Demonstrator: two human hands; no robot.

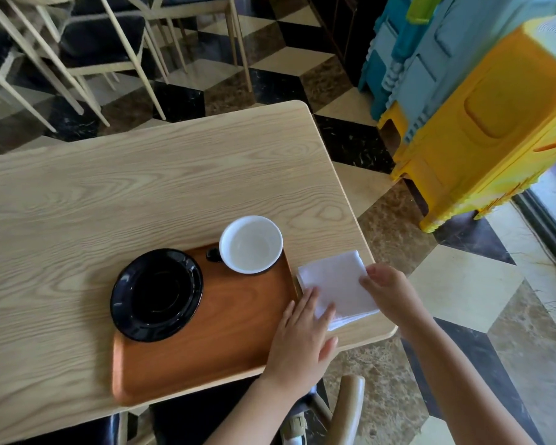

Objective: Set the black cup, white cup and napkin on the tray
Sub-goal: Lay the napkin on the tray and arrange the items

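Observation:
A brown wooden tray lies on the pale wood table near its front edge. A round black piece of crockery, wide and shallow like a saucer, sits on the tray's left part. At the tray's far right corner stands a cup with a white inside and a dark handle pointing left. A folded white napkin stack lies on the table just right of the tray. My left hand rests flat, fingertips on the napkin's near left corner. My right hand pinches the napkin's right edge.
The table's right edge and rounded corner are close to the napkin. Stacked yellow and blue plastic stools stand on the floor to the right. Chairs crowd behind the table. A chair back is below my arms.

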